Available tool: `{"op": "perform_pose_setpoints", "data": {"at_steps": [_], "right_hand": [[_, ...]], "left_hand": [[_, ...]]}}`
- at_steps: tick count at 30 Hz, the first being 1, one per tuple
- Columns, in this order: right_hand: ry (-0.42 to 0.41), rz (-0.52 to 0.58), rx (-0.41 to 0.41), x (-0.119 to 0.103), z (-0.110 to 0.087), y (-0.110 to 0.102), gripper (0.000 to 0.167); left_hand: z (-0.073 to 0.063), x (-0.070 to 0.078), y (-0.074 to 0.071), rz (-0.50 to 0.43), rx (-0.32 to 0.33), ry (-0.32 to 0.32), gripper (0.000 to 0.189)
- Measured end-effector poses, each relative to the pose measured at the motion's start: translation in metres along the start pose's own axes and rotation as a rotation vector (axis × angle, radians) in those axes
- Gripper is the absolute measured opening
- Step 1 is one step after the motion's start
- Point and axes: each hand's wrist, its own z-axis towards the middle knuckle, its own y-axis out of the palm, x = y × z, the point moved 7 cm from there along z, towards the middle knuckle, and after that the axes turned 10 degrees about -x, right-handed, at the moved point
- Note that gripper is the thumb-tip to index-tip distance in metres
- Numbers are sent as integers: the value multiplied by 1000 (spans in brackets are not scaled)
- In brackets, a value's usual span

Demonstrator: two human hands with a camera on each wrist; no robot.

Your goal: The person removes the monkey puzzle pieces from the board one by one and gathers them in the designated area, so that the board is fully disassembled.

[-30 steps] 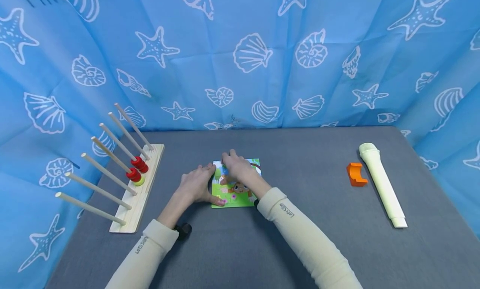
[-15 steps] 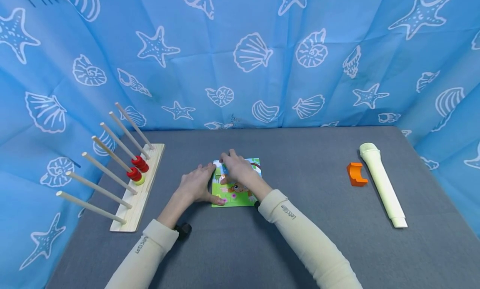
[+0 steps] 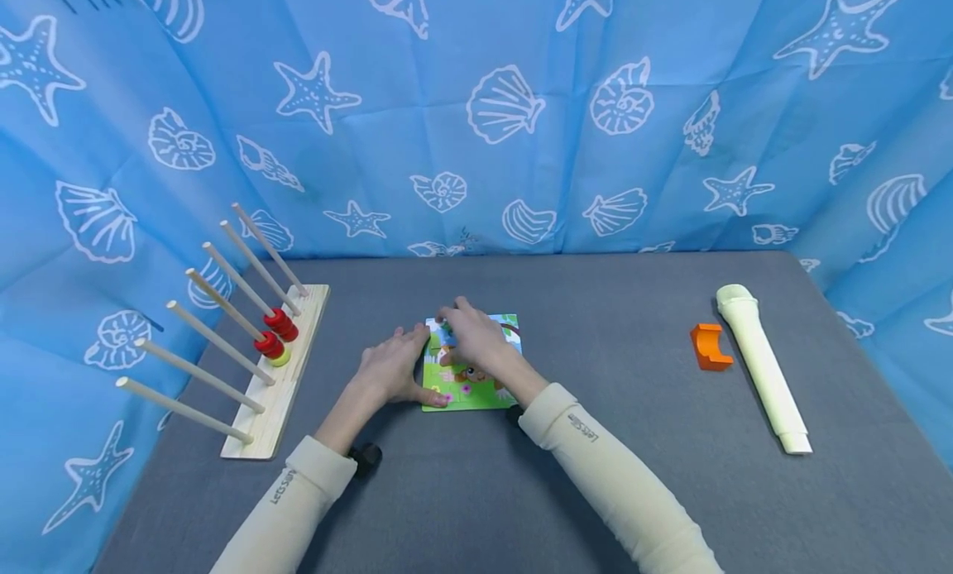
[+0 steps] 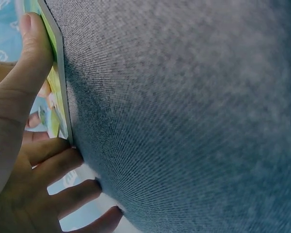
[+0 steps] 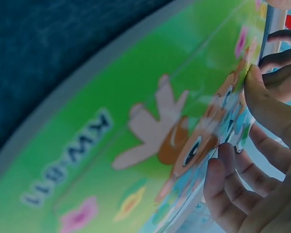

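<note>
A square jigsaw puzzle (image 3: 480,399) with a cartoon animal on a green meadow lies flat on the table between both hands. The left hand (image 3: 390,369) steadies its left side: the thumb lies on the lower left corner, and the spread fingers reach along the edge to the table. Over the upper left part of the picture, the right hand (image 3: 476,338) pinches a small puzzle piece (image 5: 241,133) between thumb and fingertips. That piece is tilted up from the board in the right wrist view and mostly hidden by the fingers.
A wooden peg rack (image 3: 286,392) with several red rings (image 3: 280,324) and a yellow-green ring (image 3: 280,358) stands at left. To the right lie an orange block (image 3: 710,347) with a curved cutout and a cream toy microphone (image 3: 763,371). A blue shell-patterned curtain (image 3: 551,169) hangs behind the grey table (image 3: 596,309).
Both hands keep nearly the same place on the puzzle; the right hand's fingers shift only slightly. The whole head view drifts a little to the right.
</note>
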Motion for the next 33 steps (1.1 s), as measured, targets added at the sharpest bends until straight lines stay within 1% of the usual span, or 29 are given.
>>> {"op": "perform_pose_setpoints", "data": {"at_steps": [7, 12, 19, 26, 33], "right_hand": [[-19, -8, 26, -2, -4, -6, 54], [-26, -10, 26, -2, -5, -8, 50], [-40, -28, 35, -2, -5, -7, 49], [-70, 0, 52, -1, -7, -6, 48], [-105, -31, 88, 0, -7, -4, 45]], "left_hand": [[-1, 3, -2, 15, 6, 0, 124], [-2, 2, -2, 15, 8, 4, 124], [-1, 2, -1, 17, 4, 2, 124], [-1, 2, 1, 15, 9, 11, 124], [-1, -1, 1, 24, 7, 4, 125]]}}
